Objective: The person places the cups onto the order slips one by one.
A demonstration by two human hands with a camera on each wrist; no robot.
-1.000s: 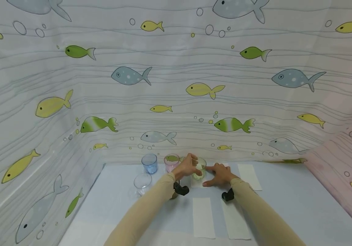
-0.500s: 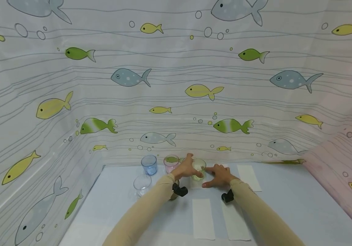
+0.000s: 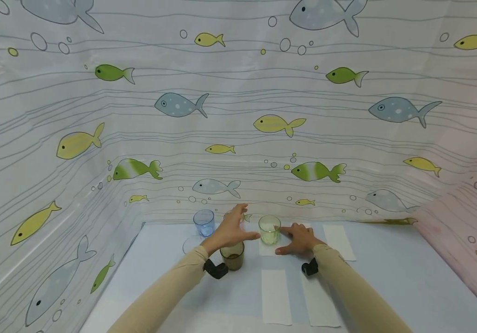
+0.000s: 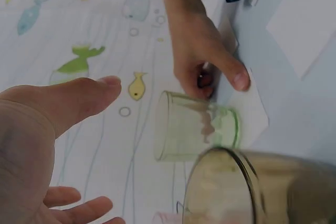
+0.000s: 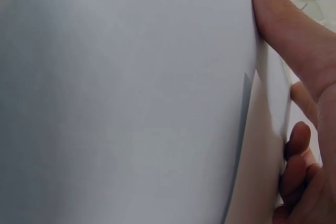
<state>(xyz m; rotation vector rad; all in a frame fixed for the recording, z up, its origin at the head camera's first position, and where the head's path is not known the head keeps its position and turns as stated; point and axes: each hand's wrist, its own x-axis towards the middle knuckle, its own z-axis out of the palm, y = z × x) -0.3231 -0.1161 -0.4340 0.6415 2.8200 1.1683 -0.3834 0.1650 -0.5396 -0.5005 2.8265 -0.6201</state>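
A pale green glass stands upright on a white paper strip. My left hand is held left of it, thumb and fingers spread apart, with nothing in its grasp. The right hand rests on the table at the glass's right side, its index finger reaching to the glass; I cannot tell whether they touch. In the right wrist view its thumb lies against the surface. Below the left hand stands a brown glass, partly covered. A pink glass peeks in at the left wrist view's bottom edge.
A blue glass stands at the back left. A clear glass is partly hidden by the left arm. More white paper strips lie on the table in front and at the back right. A fish-print curtain rises behind.
My left hand has moved left, away from the green glass, and now covers the pink glass in the head view. The brown glass shows more. The right hand has stayed put.
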